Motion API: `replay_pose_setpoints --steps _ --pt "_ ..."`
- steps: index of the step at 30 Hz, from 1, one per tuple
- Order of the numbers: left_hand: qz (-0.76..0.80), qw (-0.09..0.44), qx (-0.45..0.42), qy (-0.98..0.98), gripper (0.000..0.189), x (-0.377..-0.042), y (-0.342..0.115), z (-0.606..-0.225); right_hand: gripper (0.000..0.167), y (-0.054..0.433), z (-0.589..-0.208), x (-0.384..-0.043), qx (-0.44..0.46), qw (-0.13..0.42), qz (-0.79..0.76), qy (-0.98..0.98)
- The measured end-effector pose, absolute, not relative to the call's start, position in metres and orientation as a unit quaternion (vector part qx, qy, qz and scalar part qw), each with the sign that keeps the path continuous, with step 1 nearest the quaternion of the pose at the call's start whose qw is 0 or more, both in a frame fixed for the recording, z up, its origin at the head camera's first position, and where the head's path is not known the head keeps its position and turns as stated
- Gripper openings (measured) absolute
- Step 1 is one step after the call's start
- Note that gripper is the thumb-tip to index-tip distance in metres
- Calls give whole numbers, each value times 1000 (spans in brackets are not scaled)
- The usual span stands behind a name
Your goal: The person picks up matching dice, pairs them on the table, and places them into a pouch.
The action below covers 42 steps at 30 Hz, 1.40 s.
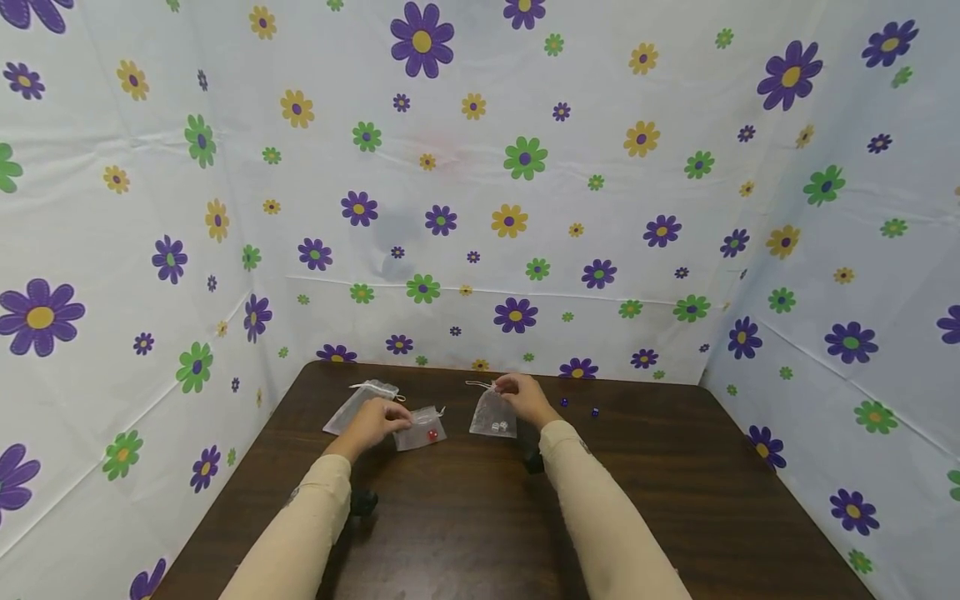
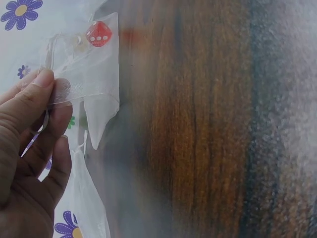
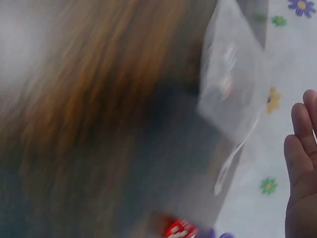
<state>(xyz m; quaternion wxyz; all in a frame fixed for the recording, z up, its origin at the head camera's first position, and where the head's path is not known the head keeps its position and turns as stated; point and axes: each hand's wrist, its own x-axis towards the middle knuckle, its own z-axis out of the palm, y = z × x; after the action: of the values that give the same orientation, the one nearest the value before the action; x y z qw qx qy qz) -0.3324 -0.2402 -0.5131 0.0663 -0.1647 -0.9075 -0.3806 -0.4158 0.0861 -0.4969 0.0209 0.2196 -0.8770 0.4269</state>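
Between thumb and fingers, my left hand (image 1: 377, 423) pinches the mouth of a small white mesh drawstring bag (image 1: 414, 437). A red die (image 1: 432, 434) shows through it, with white pips clear in the left wrist view. My right hand (image 1: 527, 400) is over the top of another mesh bag (image 1: 486, 408), which has white dice (image 1: 499, 426) inside. In the right wrist view, the visible fingers (image 3: 300, 134) are straight and apart from a mesh bag (image 3: 230, 74); the thumb is out of frame. Another red die (image 3: 181, 229) shows at that view's bottom edge.
A third mesh bag (image 1: 362, 402) lies behind my left hand. Two dark blue dice (image 1: 580, 407) sit right of my right hand on the brown table (image 1: 465, 517). Flower-patterned white cloth (image 1: 465, 167) hangs around the table's back and sides.
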Motion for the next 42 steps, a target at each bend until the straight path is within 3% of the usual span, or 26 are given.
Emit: replay_pose_setpoints --steps 12,21,29,42 --pt "-381 68 -162 -908 6 -333 -242 -513 22 134 -513 -415 209 50 432 -876" --pt "-374 64 -161 -911 5 -333 -243 -515 27 165 -534 -420 123 3 452 -883" --pt "-375 63 -160 -911 5 -332 -243 -516 32 170 -539 -415 124 -21 477 -870" --pt "-369 71 -161 -913 8 -333 -246 -521 26 172 -545 -413 104 -5 485 -869"
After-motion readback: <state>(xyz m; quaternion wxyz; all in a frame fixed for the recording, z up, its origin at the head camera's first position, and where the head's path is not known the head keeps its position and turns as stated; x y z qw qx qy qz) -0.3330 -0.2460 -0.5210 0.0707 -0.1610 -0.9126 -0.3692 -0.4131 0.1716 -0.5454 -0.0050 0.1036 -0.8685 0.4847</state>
